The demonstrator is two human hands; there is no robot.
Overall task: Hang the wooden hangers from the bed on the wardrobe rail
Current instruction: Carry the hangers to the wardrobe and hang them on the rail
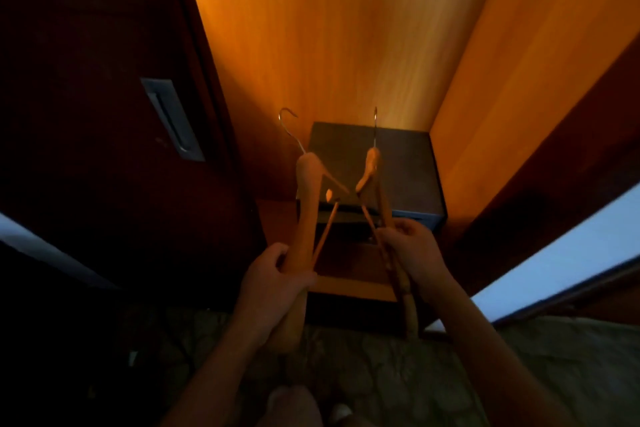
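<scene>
You stand at the open wardrobe with a wooden hanger in each of your hands: your left hand (273,274) is closed round the arm and bar of the left hanger (306,198), your right hand (412,248) grips the right hanger (372,172) the same way, both hooks pointing up and away from you. The rail is out of view (presumably above), so look up before lifting. Hang one at a time, turning each metal hook (289,128) to face the rail, and keep them apart above the dark box (408,163) so they don't tangle.
</scene>
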